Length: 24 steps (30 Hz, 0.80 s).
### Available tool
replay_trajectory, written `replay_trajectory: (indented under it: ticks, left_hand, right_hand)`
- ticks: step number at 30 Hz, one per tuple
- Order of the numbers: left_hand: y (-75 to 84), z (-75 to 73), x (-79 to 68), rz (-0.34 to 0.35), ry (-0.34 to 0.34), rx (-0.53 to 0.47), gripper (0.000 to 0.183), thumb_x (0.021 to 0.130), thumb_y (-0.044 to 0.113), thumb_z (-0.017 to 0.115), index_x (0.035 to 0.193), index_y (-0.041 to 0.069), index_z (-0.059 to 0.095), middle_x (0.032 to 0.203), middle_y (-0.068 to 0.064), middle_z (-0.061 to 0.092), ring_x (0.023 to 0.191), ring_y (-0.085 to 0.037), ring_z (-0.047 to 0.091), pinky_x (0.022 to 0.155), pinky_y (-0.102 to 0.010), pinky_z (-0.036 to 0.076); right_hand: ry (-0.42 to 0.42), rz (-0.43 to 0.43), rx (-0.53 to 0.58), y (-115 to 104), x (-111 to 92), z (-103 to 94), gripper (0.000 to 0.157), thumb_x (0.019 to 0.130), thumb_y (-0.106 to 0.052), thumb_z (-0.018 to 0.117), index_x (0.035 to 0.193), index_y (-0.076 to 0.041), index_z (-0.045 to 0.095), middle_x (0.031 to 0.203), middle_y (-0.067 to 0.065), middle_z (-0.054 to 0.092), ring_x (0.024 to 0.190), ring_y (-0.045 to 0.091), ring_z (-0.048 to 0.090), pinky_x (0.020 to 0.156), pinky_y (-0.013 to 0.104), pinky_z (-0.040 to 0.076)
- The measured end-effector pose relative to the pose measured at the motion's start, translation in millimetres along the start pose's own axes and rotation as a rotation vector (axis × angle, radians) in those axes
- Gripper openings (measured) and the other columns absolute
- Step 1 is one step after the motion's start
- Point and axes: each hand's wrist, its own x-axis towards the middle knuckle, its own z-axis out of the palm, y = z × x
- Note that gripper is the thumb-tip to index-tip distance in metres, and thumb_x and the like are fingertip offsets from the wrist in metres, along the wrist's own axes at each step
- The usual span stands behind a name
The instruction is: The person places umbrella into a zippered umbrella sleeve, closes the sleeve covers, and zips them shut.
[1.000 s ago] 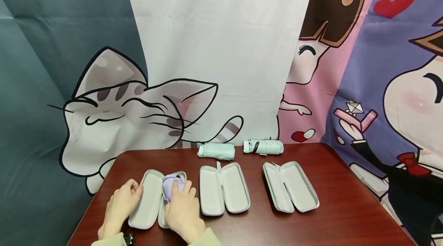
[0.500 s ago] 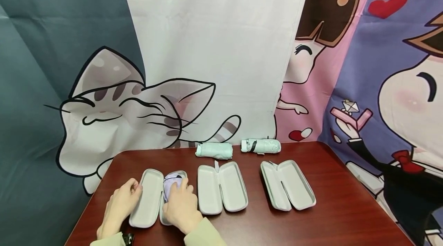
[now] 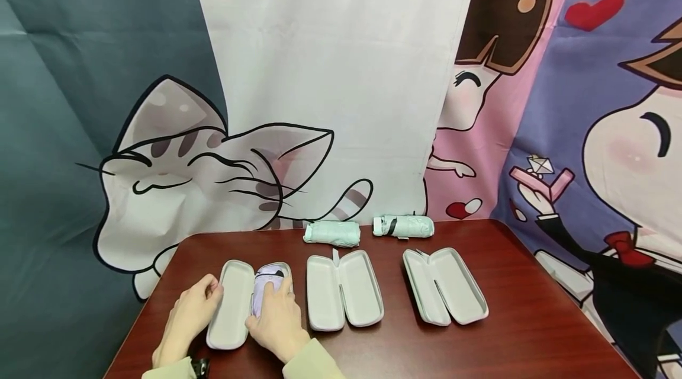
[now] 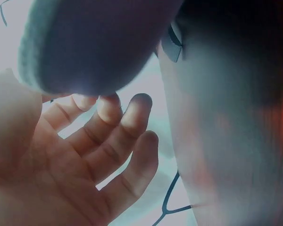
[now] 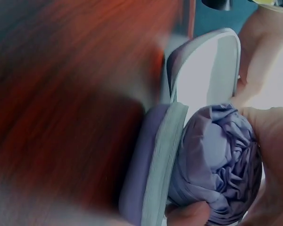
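An unzipped pale case (image 3: 231, 308) lies spread at the table's left. In its right half sits a folded lilac umbrella (image 3: 261, 293) with a dark strap near the far end. My right hand (image 3: 278, 317) holds the umbrella from above and covers its near part. The right wrist view shows the umbrella's gathered cloth end (image 5: 221, 160) against the zipped rim (image 5: 165, 169), with a fingertip (image 5: 191, 214) beside it. My left hand (image 3: 189, 314) grips the outer edge of the case's left half. Its curled fingers (image 4: 137, 117) show under the case's dark outside (image 4: 99, 42); the thumb is mostly hidden.
Two more spread pale cases stand to the right, one in the middle (image 3: 324, 299) and one farther right (image 3: 463, 290). Two folded mint umbrellas, one left (image 3: 333, 233) and one right (image 3: 407, 226), lie at the table's back edge. A printed curtain (image 3: 341, 71) hangs behind.
The lilac umbrella lies straighter and deeper in the case's right half. That case has shifted slightly right. Both hands keep their hold; the other cases and mint umbrellas stay put.
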Motion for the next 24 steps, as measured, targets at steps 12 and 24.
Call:
replay_trajectory:
  ticks: [12, 24]
  left_hand:
    - [1.6, 1.2, 0.9, 0.017, -0.002, 0.003, 0.019, 0.1, 0.031, 0.051, 0.087, 0.017, 0.05, 0.068, -0.001, 0.047, 0.064, -0.02, 0.049, 0.053, -0.036, 0.033]
    - [-0.6, -1.5, -0.1, 0.01, 0.013, 0.011, 0.019, 0.099, 0.032, 0.051, 0.086, 0.018, 0.051, 0.067, 0.0, 0.048, 0.064, -0.021, 0.05, 0.054, -0.035, 0.034]
  right_hand:
    - [0.052, 0.014, -0.071, 1.0, 0.6, 3.9, 0.053, 0.067, -0.033, 0.08, 0.11, -0.01, 0.059, 0.115, 0.017, 0.043, 0.083, 0.027, 0.056, 0.056, 0.034, 0.048]
    - [-0.007, 0.015, -0.102, 4.0, 3.0, 8.5, 0.05, 0.067, -0.034, 0.084, 0.104, -0.013, 0.059, 0.116, 0.016, 0.044, 0.078, 0.027, 0.056, 0.052, 0.035, 0.047]
